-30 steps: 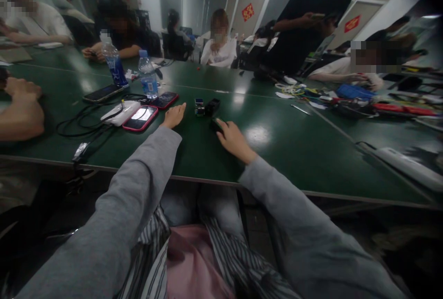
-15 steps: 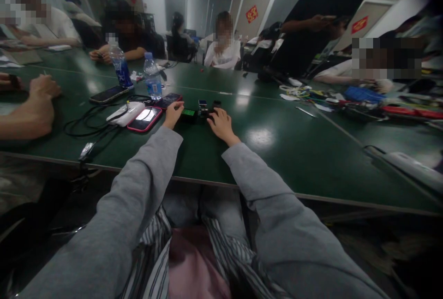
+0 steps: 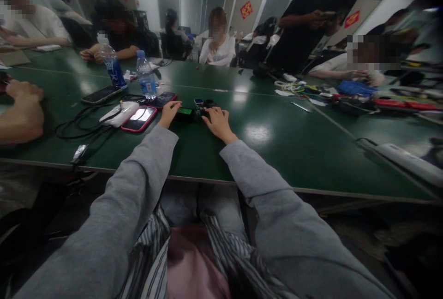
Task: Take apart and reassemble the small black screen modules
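Note:
A small black device with a green face (image 3: 185, 111) lies on the green table between my hands. My left hand (image 3: 168, 114) is closed at its left end, fingertips against the edge. Just right of it is a small module with a pale bluish screen (image 3: 198, 102). My right hand (image 3: 218, 122) is palm down with fingers bent but apart, its tips at the dark parts beside that module. A dark block (image 3: 210, 103) shows just beyond those fingers. The fingers partly cover these small parts, so finer detail is hidden.
Left of my hands are a pink-edged phone (image 3: 139, 119), a white power bank (image 3: 119, 113), black cables, another dark phone (image 3: 104, 95) and two bottles, one a water bottle (image 3: 146, 80). Cables and tools (image 3: 311, 91) lie to the right. Other people sit around the table (image 3: 294, 151).
The whole view has shifted slightly, so things appear a little further left. Both hands stay around the same small devices. At far left, another person's forearm has drawn left.

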Available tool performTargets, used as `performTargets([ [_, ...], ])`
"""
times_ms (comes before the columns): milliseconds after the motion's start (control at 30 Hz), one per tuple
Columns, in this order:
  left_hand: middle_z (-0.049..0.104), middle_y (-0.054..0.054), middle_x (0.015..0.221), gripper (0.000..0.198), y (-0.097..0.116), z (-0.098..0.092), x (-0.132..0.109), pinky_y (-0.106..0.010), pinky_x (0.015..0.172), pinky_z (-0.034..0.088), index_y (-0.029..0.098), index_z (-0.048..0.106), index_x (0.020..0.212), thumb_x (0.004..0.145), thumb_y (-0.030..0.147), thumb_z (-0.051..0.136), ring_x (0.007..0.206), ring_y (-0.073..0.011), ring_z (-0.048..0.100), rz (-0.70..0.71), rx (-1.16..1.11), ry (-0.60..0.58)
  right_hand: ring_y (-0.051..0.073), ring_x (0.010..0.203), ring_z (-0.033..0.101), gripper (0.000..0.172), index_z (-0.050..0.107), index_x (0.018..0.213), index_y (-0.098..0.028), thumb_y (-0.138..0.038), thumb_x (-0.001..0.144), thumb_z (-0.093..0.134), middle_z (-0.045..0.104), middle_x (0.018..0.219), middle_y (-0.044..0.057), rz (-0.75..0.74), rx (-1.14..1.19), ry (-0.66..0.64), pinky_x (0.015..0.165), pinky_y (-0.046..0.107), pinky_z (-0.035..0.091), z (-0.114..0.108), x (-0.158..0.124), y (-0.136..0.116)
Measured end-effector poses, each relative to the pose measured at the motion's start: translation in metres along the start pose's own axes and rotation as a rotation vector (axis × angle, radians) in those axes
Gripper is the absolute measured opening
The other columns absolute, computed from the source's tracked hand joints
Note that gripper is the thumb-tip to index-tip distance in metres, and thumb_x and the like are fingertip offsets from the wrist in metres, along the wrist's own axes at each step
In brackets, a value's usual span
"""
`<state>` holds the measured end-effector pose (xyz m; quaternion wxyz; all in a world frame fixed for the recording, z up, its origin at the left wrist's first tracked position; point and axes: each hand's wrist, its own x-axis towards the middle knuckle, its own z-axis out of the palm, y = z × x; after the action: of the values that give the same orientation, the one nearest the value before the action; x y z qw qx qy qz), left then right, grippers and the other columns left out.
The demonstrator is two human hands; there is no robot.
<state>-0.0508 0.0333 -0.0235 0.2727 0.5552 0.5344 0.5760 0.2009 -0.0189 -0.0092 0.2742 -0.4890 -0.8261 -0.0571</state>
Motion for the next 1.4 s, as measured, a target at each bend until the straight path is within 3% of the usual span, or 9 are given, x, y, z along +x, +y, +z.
performTargets([
  [100, 0.078, -0.007, 0.104, 0.025, 0.004, 0.001, -0.003, -0.041, 0.11, 0.048, 0.018, 0.077, 0.106, 0.089, 0.026, 0.061, 0.113, -0.0248, 0.069, 0.003, 0.006, -0.028, 0.035, 0.132, 0.05, 0.048, 0.064, 0.129, -0.019, -0.045, 0.11, 0.027, 0.067, 0.127, 0.017, 0.001, -0.013, 0.068, 0.114, 0.064, 0.028, -0.006, -0.002, -0.006],
  [333, 0.078, -0.008, 0.107, 0.024, 0.012, 0.0, -0.006, -0.04, 0.109, 0.048, 0.017, 0.077, 0.105, 0.092, 0.024, 0.058, 0.113, -0.0246, 0.069, -0.013, 0.01, -0.044, 0.031, 0.148, 0.037, 0.048, 0.049, 0.149, -0.022, -0.043, 0.107, 0.039, 0.042, 0.162, 0.011, -0.097, 0.023, -0.041, 0.122, 0.059, 0.02, 0.003, -0.004, -0.007],
  [533, 0.078, -0.008, 0.112, 0.022, 0.013, 0.001, -0.005, -0.039, 0.11, 0.047, 0.016, 0.077, 0.102, 0.092, 0.022, 0.059, 0.115, -0.0244, 0.068, -0.009, 0.018, -0.034, 0.032, 0.128, 0.054, 0.046, 0.067, 0.118, -0.019, -0.049, 0.109, 0.033, 0.062, 0.137, 0.015, -0.082, 0.035, 0.016, 0.112, 0.053, 0.033, -0.015, -0.019, -0.007],
  [667, 0.078, -0.007, 0.114, 0.021, 0.014, 0.001, -0.006, -0.04, 0.112, 0.046, 0.018, 0.078, 0.1, 0.091, 0.023, 0.06, 0.118, -0.0251, 0.067, -0.017, 0.024, -0.031, 0.031, 0.12, 0.056, 0.056, 0.068, 0.107, -0.021, -0.055, 0.11, 0.024, 0.067, 0.119, 0.014, 0.037, 0.075, 0.143, 0.107, 0.051, 0.04, -0.029, -0.027, 0.005],
  [800, 0.078, -0.007, 0.115, 0.022, 0.015, 0.001, -0.006, -0.041, 0.113, 0.046, 0.018, 0.078, 0.1, 0.091, 0.023, 0.059, 0.118, -0.0256, 0.067, -0.02, 0.018, -0.037, 0.029, 0.125, 0.056, 0.066, 0.065, 0.124, -0.021, -0.061, 0.108, 0.014, 0.065, 0.13, 0.013, 0.234, 0.254, 0.284, 0.109, 0.05, 0.044, -0.026, -0.023, 0.031],
  [967, 0.078, -0.007, 0.116, 0.021, 0.016, 0.001, -0.008, -0.041, 0.113, 0.045, 0.019, 0.078, 0.099, 0.091, 0.022, 0.059, 0.12, -0.026, 0.066, -0.02, 0.031, -0.03, 0.025, 0.14, 0.05, 0.075, 0.061, 0.138, -0.024, -0.069, 0.106, 0.01, 0.058, 0.148, 0.009, 0.241, 0.427, 0.085, 0.118, 0.05, 0.04, -0.013, -0.015, 0.05],
  [1067, 0.077, -0.007, 0.117, 0.021, 0.017, 0.0, -0.009, -0.041, 0.112, 0.045, 0.018, 0.078, 0.1, 0.092, 0.022, 0.059, 0.12, -0.0257, 0.066, -0.018, 0.029, -0.035, 0.026, 0.135, 0.053, 0.068, 0.066, 0.131, -0.024, -0.064, 0.108, 0.016, 0.059, 0.146, 0.009, 0.199, 0.399, 0.049, 0.113, 0.05, 0.045, -0.01, -0.015, 0.053],
  [1233, 0.077, -0.009, 0.117, 0.022, 0.018, 0.0, -0.009, -0.04, 0.112, 0.046, 0.016, 0.078, 0.101, 0.092, 0.022, 0.058, 0.119, -0.0253, 0.067, -0.019, 0.03, -0.039, 0.029, 0.111, 0.061, 0.05, 0.069, 0.102, -0.02, -0.059, 0.104, 0.038, 0.067, 0.115, 0.014, 0.28, 0.194, 0.248, 0.102, 0.048, 0.05, -0.014, -0.018, 0.064],
  [1400, 0.078, -0.007, 0.115, 0.022, 0.015, 0.0, -0.007, -0.041, 0.112, 0.046, 0.018, 0.078, 0.099, 0.091, 0.022, 0.058, 0.119, -0.0253, 0.067, -0.008, 0.036, -0.041, 0.03, 0.117, 0.058, 0.043, 0.063, 0.109, -0.019, -0.059, 0.095, 0.057, 0.061, 0.119, 0.016, 0.349, 0.229, 0.271, 0.104, 0.05, 0.049, -0.014, -0.02, 0.074],
])
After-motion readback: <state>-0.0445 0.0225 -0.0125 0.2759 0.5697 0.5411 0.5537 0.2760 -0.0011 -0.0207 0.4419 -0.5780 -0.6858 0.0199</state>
